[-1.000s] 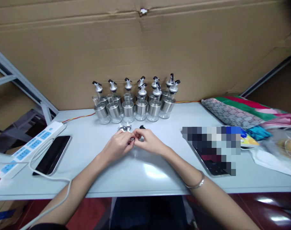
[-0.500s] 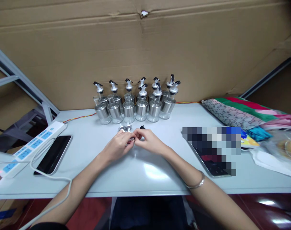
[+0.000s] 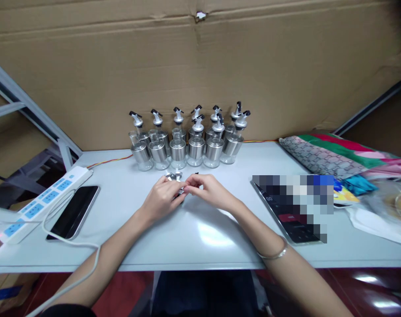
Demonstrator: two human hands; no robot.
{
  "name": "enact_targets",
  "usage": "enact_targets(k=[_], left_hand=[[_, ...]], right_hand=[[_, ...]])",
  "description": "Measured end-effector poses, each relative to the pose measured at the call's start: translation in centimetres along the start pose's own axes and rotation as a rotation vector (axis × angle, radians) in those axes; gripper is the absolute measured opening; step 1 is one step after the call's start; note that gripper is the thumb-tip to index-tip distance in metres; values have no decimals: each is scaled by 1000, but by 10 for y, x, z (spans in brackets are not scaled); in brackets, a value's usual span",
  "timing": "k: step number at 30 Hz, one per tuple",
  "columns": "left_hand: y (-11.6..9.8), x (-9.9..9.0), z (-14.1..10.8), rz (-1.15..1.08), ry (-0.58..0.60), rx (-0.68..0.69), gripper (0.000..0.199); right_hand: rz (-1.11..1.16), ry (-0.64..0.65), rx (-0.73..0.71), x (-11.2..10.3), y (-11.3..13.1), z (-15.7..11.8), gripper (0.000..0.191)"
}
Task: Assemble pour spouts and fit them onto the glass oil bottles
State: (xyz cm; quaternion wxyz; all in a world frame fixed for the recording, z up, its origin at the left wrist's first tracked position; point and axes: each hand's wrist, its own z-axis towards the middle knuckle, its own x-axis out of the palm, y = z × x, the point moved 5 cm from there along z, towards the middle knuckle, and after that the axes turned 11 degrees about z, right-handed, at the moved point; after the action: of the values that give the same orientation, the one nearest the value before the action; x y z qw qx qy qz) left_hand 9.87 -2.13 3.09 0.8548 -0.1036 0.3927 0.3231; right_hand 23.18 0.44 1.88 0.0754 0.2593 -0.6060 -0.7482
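My left hand [image 3: 163,197] is closed around a small silver piece [image 3: 181,191], probably a bottle pourer part, mostly covered by the fingers. Thumb and fingers of my right hand [image 3: 209,190] are pinched at the same piece, touching the left fingertips. Just beyond the hands lie loose silver pourer parts [image 3: 176,175], and a small black part [image 3: 197,173] shows behind the right fingers. Farther back stand two rows of glass bottles with steel sleeves [image 3: 196,149]. Several carry silver pourers with black levers [image 3: 198,124]; three in the front left have bare glass necks [image 3: 176,134].
A white power strip [image 3: 43,203], a cable [image 3: 78,243] and a dark phone [image 3: 75,211] are at the left. The cable crosses my left forearm. On the right lie a tablet-like device [image 3: 286,220], partly blurred, and folded cloth [image 3: 339,154]. Cardboard [image 3: 200,70] walls the back.
My right hand has shifted slightly, its wrist and bracelet moving right, with the fingers flatter over the piece. Both hands stay together. The view has moved a little.
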Motion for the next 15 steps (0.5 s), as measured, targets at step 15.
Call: enact_targets(k=[15], left_hand=[[5, -3, 0, 17, -24, -56, 15]], right_hand=[[-421, 54, 243, -39, -34, -3, 16]])
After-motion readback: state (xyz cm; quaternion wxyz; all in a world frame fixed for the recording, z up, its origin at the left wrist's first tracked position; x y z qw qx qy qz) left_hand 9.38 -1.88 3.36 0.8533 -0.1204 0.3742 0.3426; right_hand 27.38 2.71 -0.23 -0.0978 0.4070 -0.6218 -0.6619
